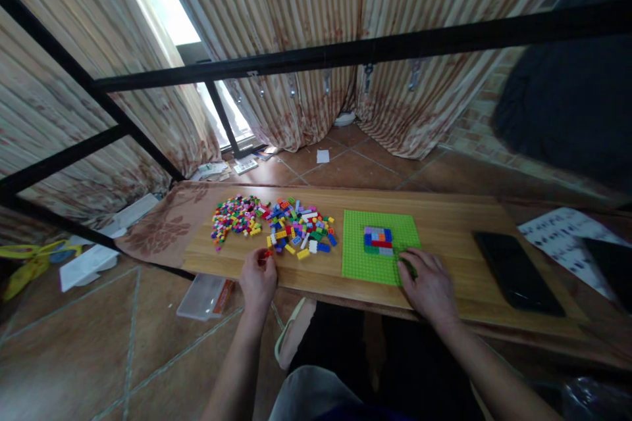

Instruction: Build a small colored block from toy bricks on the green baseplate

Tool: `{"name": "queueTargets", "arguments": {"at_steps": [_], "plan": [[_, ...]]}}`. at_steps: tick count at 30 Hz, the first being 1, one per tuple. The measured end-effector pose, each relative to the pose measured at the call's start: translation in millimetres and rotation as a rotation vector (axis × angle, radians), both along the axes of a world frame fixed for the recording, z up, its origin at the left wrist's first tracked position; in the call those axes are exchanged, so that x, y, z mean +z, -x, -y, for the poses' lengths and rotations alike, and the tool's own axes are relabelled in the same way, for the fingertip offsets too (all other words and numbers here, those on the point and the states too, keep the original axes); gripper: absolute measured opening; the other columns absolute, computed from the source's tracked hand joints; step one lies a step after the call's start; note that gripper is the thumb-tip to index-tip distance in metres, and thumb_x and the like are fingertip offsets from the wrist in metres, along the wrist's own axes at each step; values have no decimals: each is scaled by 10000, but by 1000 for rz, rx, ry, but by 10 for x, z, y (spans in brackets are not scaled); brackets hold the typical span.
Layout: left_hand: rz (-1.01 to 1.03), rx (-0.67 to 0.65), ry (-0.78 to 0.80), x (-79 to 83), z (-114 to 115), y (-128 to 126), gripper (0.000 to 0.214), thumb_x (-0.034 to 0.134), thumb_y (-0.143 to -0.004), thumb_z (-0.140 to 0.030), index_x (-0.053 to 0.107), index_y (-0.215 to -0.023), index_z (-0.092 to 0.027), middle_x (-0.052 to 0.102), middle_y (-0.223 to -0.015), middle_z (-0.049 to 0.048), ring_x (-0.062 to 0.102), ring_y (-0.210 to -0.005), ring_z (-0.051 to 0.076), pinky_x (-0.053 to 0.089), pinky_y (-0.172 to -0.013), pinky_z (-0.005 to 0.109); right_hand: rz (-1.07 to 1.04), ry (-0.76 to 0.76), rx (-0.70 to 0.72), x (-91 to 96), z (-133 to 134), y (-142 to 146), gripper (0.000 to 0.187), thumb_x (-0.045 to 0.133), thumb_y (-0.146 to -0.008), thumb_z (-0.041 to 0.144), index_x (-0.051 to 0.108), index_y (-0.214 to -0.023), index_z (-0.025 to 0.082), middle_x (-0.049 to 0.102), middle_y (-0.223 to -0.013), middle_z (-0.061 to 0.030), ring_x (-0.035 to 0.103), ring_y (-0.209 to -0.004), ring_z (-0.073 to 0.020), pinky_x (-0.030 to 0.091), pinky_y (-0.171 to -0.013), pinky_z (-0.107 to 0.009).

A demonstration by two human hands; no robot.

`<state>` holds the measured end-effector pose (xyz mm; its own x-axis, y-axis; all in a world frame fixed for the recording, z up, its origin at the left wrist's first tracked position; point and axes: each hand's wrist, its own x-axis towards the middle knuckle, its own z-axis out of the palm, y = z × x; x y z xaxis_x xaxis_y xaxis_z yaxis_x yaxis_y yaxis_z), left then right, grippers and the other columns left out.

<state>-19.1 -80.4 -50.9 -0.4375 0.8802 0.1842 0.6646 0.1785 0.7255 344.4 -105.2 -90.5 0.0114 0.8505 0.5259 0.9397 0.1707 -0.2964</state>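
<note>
Near the front edge of the wooden board, my left hand (259, 277) is closed, its fingertips pinching a small red-orange brick (268, 253). Beside it spreads a pile of mixed toy bricks (296, 227), including white, blue, yellow and green ones. My right hand (430, 283) rests at the right edge of the green baseplate (353, 256), thumb and forefinger apart and curved. No brick can be made out between them. On the baseplate sits a low block of joined bricks (378, 241) in blue, purple, red, orange, green and grey.
Smaller colourful bricks (237, 216) lie at the board's left. A black phone-like slab (516, 273) and printed paper (567, 243) are on the right. Below the front edge is a clear plastic box (205, 296). A black metal rail (316, 56) crosses behind the board.
</note>
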Motion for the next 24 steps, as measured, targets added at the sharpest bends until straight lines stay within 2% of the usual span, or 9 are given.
{"name": "queueTargets", "arguments": {"at_steps": [3, 6, 10, 13, 17, 20, 24], "plan": [[180, -98, -46, 74, 50, -183, 261, 522, -822, -330, 618, -990, -156, 666, -931, 82, 631, -843, 183, 499, -775, 307, -5, 1, -2, 9, 4, 8, 262, 475, -891, 338, 663, -992, 184, 646, -1094, -108, 560, -1004, -253, 467, -884, -433], [399, -275, -63, 161, 95, -507, 254, 520, -837, -341, 607, -990, -158, 670, -935, 69, 637, -868, 165, 504, -804, 286, -5, 6, -12, 12, 7, 11, 260, 477, -889, 334, 664, -994, 185, 646, -1097, -106, 559, -1006, -256, 465, -882, -437], [580, -440, 48, 259, 84, -974, 251, 474, -863, -355, 599, -957, -159, 663, -879, 51, 639, -716, 131, 516, -658, 243, -10, 11, -5, 15, 6, 10, 267, 474, -892, 344, 665, -1005, 197, 646, -1098, -105, 562, -1009, -262, 465, -874, -444], [515, -554, 68, 302, -49, -1259, 230, 437, -887, -324, 597, -915, -160, 647, -828, 42, 642, -671, 121, 493, -605, 220, -15, 12, -7, 19, 2, 12, 269, 475, -894, 350, 667, -998, 193, 646, -1103, -108, 565, -999, -262, 466, -872, -440], [267, -651, 133, 305, -369, -1548, 245, 420, -895, -265, 605, -771, -164, 629, -687, 21, 641, -643, 123, 430, -551, 197, -34, 13, -3, 30, 0, 18, 265, 471, -897, 340, 667, -1008, 200, 648, -1100, -109, 568, -993, -260, 461, -876, -448], [127, -704, 164, 278, -589, -1695, 241, 447, -870, -203, 644, -738, -159, 655, -683, 23, 634, -674, 124, 424, -584, 196, -43, 20, -8, 42, -1, 26, 273, 469, -898, 344, 669, -1010, 196, 649, -1099, -110, 562, -992, -257, 464, -879, -443], [90, -733, 178, 217, -739, -1795, 244, 493, -855, -210, 669, -694, -155, 639, -605, 18, 614, -651, 129, 412, -583, 201, -40, 35, -22, 48, -5, 33, 275, 472, -898, 346, 668, -1010, 189, 646, -1108, -108, 552, -1001, -256, 463, -886, -436]]}}
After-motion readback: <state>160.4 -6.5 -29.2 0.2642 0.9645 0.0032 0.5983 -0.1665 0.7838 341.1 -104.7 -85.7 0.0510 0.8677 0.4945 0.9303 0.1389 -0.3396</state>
